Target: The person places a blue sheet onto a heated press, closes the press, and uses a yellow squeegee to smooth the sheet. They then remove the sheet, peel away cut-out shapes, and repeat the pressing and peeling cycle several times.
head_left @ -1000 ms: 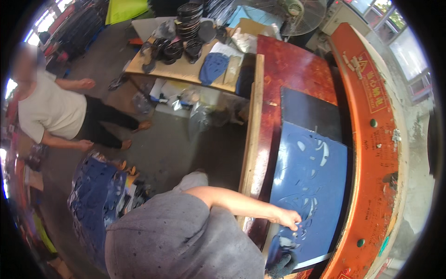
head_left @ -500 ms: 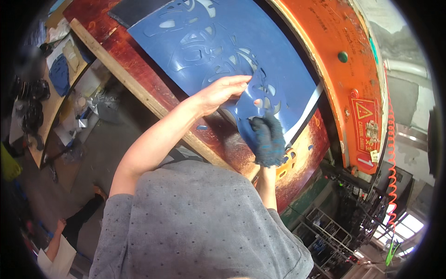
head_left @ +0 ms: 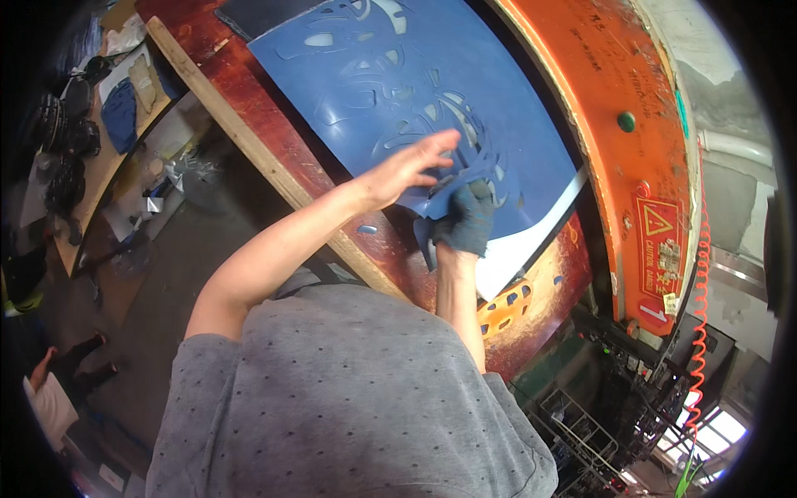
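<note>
Compared with half a second back, not much has shifted: the bare left hand (head_left: 411, 170) has slid a bit further up and across the blue cut-out sheet (head_left: 374, 75), fingers spread flat and wide on it, holding nothing. A full second ago the view was looking off across the shop with a single arm stretched out to the sheet's near corner, so both hands have now settled onto that corner.

Right hand (head_left: 466, 217), in a dark glove, is closed tight around a bunched-up flap of the sheet at its lower edge, just below the left hand. My read is that one hand presses the sheet down while the other pulls cut pieces free, though exactly what's inside the fist is hidden.

Everything else relative to the sheet: it lies flat on the dark red press bed (head_left: 274, 133), with a white backing board (head_left: 531, 241) peeking out from under its lower right corner. On its far right side the curved orange machine housing (head_left: 598, 91) runs close alongside, so there's little room that way. On its left, a wooden rail (head_left: 249, 145) marks the bed's edge, then open floor. Orange scrap with holes (head_left: 506, 307) sits below the sheet, near the gloved wrist. A cluttered workbench (head_left: 100, 141) is well off to the left.
</note>
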The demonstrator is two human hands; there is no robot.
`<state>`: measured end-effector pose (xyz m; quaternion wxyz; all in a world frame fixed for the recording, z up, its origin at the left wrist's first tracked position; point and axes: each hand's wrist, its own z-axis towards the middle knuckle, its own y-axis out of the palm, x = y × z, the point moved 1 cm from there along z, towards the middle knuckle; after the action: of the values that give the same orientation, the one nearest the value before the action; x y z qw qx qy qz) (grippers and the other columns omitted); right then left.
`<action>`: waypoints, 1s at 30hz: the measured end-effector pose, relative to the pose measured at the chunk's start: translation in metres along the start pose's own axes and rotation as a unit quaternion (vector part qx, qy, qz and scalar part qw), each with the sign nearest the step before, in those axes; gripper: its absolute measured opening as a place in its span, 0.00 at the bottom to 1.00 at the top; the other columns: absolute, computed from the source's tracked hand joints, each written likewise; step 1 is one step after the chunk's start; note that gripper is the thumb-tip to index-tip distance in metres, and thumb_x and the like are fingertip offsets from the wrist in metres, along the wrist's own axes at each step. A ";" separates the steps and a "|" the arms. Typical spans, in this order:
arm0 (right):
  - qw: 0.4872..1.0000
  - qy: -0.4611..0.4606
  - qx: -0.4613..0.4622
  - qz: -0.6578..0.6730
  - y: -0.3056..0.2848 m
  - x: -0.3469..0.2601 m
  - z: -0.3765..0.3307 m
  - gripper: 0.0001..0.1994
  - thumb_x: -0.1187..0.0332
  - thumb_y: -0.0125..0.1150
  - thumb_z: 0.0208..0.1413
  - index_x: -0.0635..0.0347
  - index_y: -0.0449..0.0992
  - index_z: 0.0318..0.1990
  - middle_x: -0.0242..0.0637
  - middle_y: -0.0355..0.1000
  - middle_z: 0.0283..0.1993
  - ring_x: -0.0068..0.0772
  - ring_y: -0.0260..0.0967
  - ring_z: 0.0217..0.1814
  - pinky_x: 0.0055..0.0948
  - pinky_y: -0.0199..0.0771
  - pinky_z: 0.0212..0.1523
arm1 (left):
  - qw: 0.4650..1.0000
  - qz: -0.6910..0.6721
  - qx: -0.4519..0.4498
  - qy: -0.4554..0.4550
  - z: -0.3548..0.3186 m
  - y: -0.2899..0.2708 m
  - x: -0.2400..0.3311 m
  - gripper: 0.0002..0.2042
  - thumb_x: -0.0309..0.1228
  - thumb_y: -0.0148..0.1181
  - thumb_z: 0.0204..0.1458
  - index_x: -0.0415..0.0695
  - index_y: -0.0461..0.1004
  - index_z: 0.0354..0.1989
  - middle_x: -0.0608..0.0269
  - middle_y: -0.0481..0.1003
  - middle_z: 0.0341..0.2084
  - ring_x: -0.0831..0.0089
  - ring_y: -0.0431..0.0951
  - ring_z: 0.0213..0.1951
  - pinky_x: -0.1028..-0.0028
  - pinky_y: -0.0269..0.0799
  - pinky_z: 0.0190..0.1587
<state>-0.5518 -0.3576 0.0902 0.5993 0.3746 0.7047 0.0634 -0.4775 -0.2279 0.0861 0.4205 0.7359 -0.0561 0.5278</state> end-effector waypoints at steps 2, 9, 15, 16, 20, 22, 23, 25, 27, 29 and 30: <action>0.996 0.024 -0.018 0.087 -0.006 0.003 0.002 0.11 0.81 0.51 0.46 0.57 0.69 0.38 0.32 0.69 0.35 0.29 0.69 0.35 0.32 0.73 0.40 | 0.995 0.060 0.069 -0.025 -0.001 -0.011 -0.003 0.26 0.48 0.40 0.65 0.47 0.57 0.67 0.55 0.63 0.63 0.60 0.61 0.65 0.61 0.55 0.65; 0.983 0.103 0.010 0.149 -0.029 0.014 -0.021 0.06 0.68 0.55 0.53 0.57 0.74 0.36 0.32 0.72 0.35 0.35 0.70 0.39 0.38 0.71 0.42 | 0.815 0.532 -0.009 0.231 -0.008 -0.013 -0.038 0.05 0.29 0.54 0.53 0.43 0.76 0.32 0.58 0.74 0.29 0.61 0.73 0.44 0.64 0.65 0.54; 0.977 0.013 0.024 -0.210 -0.047 -0.118 -0.076 0.08 0.65 0.58 0.54 0.57 0.75 0.37 0.33 0.73 0.34 0.34 0.70 0.34 0.36 0.71 0.36 | 0.689 0.638 0.093 0.330 0.006 -0.022 -0.051 0.02 0.31 0.58 0.48 0.48 0.75 0.27 0.67 0.75 0.26 0.68 0.74 0.37 0.64 0.65 0.49; 0.943 0.015 0.027 -0.331 -0.058 -0.136 -0.086 0.08 0.65 0.58 0.54 0.58 0.74 0.38 0.33 0.72 0.34 0.34 0.70 0.34 0.35 0.71 0.35 | 0.675 0.655 0.111 0.321 0.010 -0.018 -0.050 0.02 0.31 0.59 0.48 0.48 0.75 0.27 0.67 0.76 0.26 0.69 0.74 0.36 0.64 0.65 0.48; 0.754 -0.014 -0.049 -0.655 -0.092 -0.109 -0.086 0.10 0.65 0.58 0.55 0.60 0.74 0.42 0.34 0.72 0.34 0.31 0.69 0.32 0.31 0.71 0.32 | 0.816 0.567 0.048 0.107 0.005 0.003 -0.034 0.11 0.40 0.52 0.57 0.49 0.79 0.32 0.58 0.77 0.26 0.59 0.76 0.36 0.62 0.71 0.41; 0.934 0.052 -0.039 -0.350 -0.089 -0.061 -0.079 0.12 0.64 0.58 0.57 0.61 0.73 0.43 0.34 0.71 0.36 0.28 0.68 0.35 0.28 0.71 0.33 | 0.844 0.518 0.109 0.087 -0.010 0.020 -0.018 0.15 0.45 0.52 0.58 0.49 0.80 0.38 0.58 0.79 0.31 0.62 0.79 0.35 0.63 0.74 0.42; 0.929 -0.028 -0.093 -0.356 -0.085 -0.045 -0.072 0.12 0.65 0.57 0.57 0.63 0.73 0.43 0.36 0.71 0.37 0.30 0.68 0.36 0.31 0.71 0.36 | 0.953 0.285 0.102 -0.027 -0.016 0.027 -0.016 0.18 0.48 0.52 0.58 0.46 0.80 0.38 0.60 0.80 0.33 0.70 0.81 0.33 0.66 0.75 0.39; 0.859 -0.188 -0.109 -0.463 -0.072 -0.021 -0.060 0.13 0.67 0.57 0.56 0.67 0.73 0.44 0.40 0.72 0.39 0.33 0.68 0.39 0.35 0.72 0.40 | 0.983 0.165 0.006 -0.075 -0.017 0.037 -0.017 0.24 0.54 0.50 0.59 0.44 0.80 0.37 0.64 0.78 0.28 0.71 0.78 0.28 0.70 0.73 0.38; 0.819 -0.182 -0.066 -0.541 -0.060 -0.021 -0.051 0.13 0.65 0.55 0.56 0.67 0.72 0.43 0.41 0.72 0.39 0.37 0.68 0.40 0.35 0.70 0.42 | 0.935 0.348 -0.021 -0.060 -0.012 0.038 -0.024 0.26 0.56 0.56 0.54 0.45 0.75 0.48 0.57 0.76 0.33 0.70 0.77 0.32 0.69 0.73 0.39; 0.849 -0.074 -0.098 -0.514 -0.052 -0.032 -0.043 0.17 0.64 0.52 0.56 0.67 0.71 0.49 0.45 0.72 0.39 0.38 0.69 0.45 0.34 0.71 0.43 | 0.971 0.232 -0.003 -0.065 -0.007 0.036 -0.040 0.26 0.55 0.58 0.53 0.44 0.71 0.48 0.56 0.75 0.33 0.68 0.77 0.32 0.67 0.73 0.34; 0.903 -0.024 -0.012 -0.429 -0.053 -0.036 -0.038 0.23 0.66 0.53 0.56 0.66 0.66 0.59 0.45 0.72 0.36 0.34 0.70 0.39 0.33 0.72 0.39 | 0.990 0.122 0.018 -0.072 -0.006 0.035 -0.048 0.24 0.54 0.57 0.54 0.43 0.72 0.43 0.57 0.74 0.28 0.68 0.77 0.29 0.67 0.73 0.29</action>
<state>-0.6097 -0.4027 0.1008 0.5892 0.0302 0.7821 -0.2007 -0.5213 -0.2640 0.0669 0.3347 0.7673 -0.1659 0.5213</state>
